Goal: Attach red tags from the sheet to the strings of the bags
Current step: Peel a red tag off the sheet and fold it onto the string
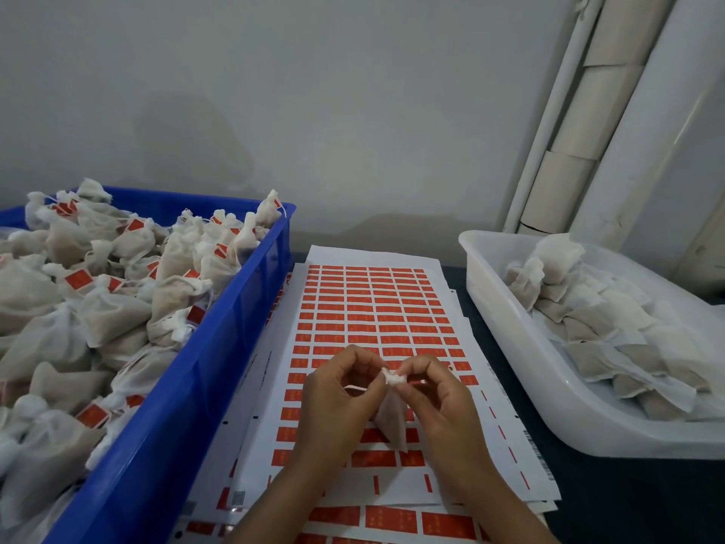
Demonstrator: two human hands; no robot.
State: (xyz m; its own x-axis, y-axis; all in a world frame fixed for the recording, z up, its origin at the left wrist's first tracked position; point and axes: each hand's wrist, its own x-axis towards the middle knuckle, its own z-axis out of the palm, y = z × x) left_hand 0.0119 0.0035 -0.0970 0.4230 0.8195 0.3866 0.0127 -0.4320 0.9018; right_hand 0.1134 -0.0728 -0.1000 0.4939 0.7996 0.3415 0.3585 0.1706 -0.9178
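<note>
A small white bag [390,416] hangs between the two hands above the sheet [376,320] of red tags. Its gathered neck sits at the fingertips, and the pouch droops below toward the sheet. The left hand [337,390] has its fingers curled, thumb and forefinger pinching the bag's string [359,387] just left of the neck. The right hand [433,390] pinches the neck itself, fingers bent around it; a sliver of red shows at its fingertips, too small to identify. The sheet lies on top of more sheets stacked on the dark tabletop [612,500]. To the left, a blue crate [188,390] is heaped with bags already bearing red tags. To the right, a white tray [521,371] holds flat bags without tags.
</note>
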